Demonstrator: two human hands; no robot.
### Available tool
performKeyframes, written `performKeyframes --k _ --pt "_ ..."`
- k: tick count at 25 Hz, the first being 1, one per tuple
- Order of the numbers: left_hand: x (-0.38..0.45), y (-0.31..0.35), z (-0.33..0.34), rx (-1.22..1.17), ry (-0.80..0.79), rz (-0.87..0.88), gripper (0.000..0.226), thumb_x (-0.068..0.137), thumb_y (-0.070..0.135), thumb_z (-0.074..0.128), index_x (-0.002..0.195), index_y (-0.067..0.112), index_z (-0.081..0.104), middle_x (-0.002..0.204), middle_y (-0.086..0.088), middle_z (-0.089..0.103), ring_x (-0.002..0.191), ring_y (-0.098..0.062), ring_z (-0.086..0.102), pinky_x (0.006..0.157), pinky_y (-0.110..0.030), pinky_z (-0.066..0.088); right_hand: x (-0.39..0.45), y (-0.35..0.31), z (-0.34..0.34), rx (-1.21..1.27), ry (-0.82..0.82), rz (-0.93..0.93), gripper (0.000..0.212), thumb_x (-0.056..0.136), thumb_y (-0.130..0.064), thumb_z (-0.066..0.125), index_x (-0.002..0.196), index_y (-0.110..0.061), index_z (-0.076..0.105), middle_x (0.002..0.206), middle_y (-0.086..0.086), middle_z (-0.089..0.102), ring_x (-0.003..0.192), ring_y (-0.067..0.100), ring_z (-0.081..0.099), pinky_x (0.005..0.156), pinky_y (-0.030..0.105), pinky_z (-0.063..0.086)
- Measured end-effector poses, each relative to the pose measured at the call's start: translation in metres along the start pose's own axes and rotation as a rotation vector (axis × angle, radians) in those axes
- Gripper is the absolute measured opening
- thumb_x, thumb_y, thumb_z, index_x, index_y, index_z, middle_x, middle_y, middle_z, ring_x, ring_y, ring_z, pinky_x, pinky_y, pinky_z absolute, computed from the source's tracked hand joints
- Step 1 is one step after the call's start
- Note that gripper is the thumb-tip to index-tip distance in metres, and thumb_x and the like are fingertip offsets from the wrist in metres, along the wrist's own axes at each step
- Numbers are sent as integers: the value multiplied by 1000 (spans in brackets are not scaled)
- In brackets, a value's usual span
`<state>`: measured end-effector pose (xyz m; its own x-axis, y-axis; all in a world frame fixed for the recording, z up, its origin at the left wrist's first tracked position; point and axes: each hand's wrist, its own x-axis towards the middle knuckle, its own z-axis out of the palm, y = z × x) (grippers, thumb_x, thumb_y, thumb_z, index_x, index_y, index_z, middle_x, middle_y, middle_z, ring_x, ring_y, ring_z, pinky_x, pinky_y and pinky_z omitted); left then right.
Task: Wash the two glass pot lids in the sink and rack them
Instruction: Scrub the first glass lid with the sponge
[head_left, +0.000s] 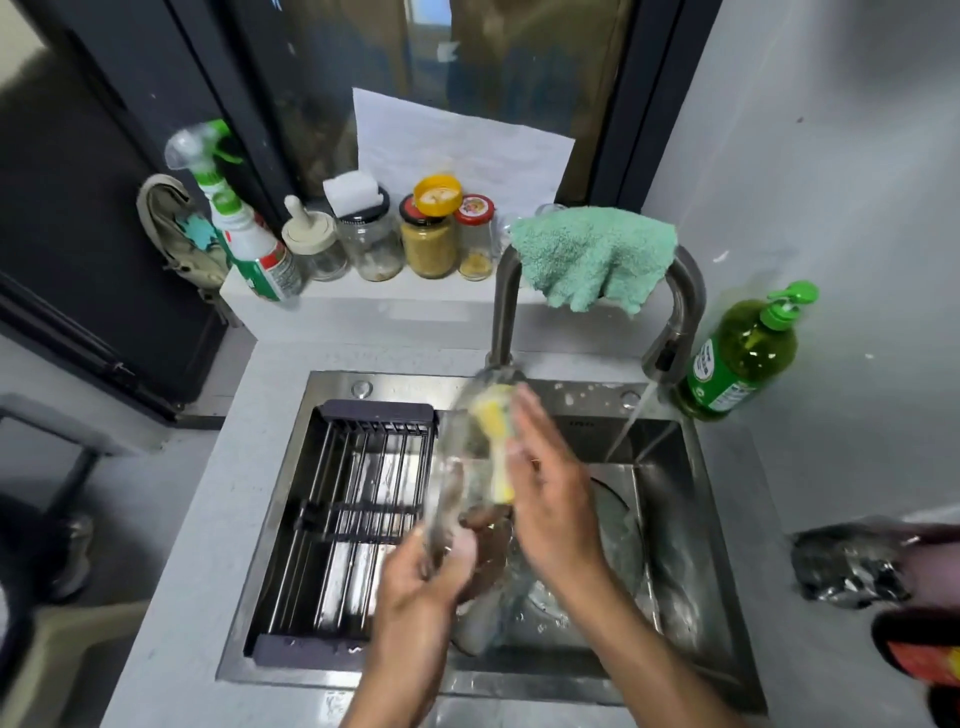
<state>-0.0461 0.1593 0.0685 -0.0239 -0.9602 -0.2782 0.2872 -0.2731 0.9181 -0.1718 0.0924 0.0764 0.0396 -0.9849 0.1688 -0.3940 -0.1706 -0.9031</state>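
Note:
I hold a glass pot lid (460, 447) upright on its edge over the steel sink (670, 613). My left hand (431, 571) grips the lid's lower rim. My right hand (545, 483) presses a yellow sponge (496, 447) flat against the lid's right face, fingers straight. The lid is blurred by motion. A second glass lid (613, 530) lies in the sink basin to the right, partly hidden behind my right arm. A dark wire drying rack (353, 514) spans the left half of the sink and holds nothing.
The faucet (675, 322) runs water into the basin's right side, with a green cloth (592, 254) draped over it. A green dish soap bottle (743, 353) stands at the right. Jars (428, 239) and a spray bottle (244, 234) line the back ledge. A dark crumpled bag (847, 566) lies on the right counter.

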Motion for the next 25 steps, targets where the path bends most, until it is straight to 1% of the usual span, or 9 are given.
performKeyframes --k 2,4,6,8,12,14,18,21,25 --pt "-7 -7 -5 487 -113 258 44 84 12 63 120 37 70 100 6 76 88 -3 71 74 -21 57 -13 9 -6 364 206 393 46 90 -70 44 135 -67 37 140 -6 57 113 22 63 82 18 52" --pt "-7 -16 -11 865 -268 482 86 68 -14 56 141 32 57 137 9 64 123 -12 64 99 -32 55 -17 24 -20 668 231 779 68 77 -73 63 135 -38 55 128 10 64 105 32 68 86 41 55" --pt "-4 -15 -18 1276 -341 653 97 52 -13 67 139 29 59 141 5 59 123 -22 63 92 -48 58 -17 40 -26 851 196 977 45 86 -31 72 125 -12 61 103 21 70 77 34 72 65 41 59" --pt "-4 -17 -32 1460 -345 684 90 43 -5 81 125 29 70 131 3 66 112 -22 70 82 -54 58 -18 45 -23 858 206 1040 37 87 5 55 123 -1 58 99 29 70 76 39 72 59 44 61" --pt "-2 -20 -70 1298 57 634 80 51 -9 87 122 26 70 142 -4 59 135 -30 52 115 -52 36 -25 55 -19 920 138 964 50 70 -1 63 119 3 59 98 30 72 84 44 73 74 55 60" --pt "-4 -19 -80 1006 347 374 88 65 -13 73 138 33 57 160 -3 39 149 -27 33 118 -59 27 -20 60 -26 852 120 917 60 61 -9 73 120 -3 60 105 29 71 92 47 71 88 63 53" --pt "-1 -8 -73 -449 212 -142 77 70 0 56 144 23 49 136 -17 64 120 -40 63 97 -60 52 -10 68 -41 760 55 925 61 61 -11 74 118 5 61 108 33 69 96 49 68 83 59 56" --pt "6 -4 -67 -543 118 -304 58 86 -1 54 141 17 52 133 -24 63 114 -49 63 88 -59 57 -5 70 -36 662 68 954 56 65 -10 79 118 1 65 109 31 69 97 45 69 79 50 57" --pt "2 0 -51 -556 190 -274 62 91 -8 39 131 33 62 127 -12 70 110 -50 65 81 -58 58 -11 68 -12 93 490 729 31 86 -26 76 113 -13 68 94 4 73 74 12 69 56 22 50"
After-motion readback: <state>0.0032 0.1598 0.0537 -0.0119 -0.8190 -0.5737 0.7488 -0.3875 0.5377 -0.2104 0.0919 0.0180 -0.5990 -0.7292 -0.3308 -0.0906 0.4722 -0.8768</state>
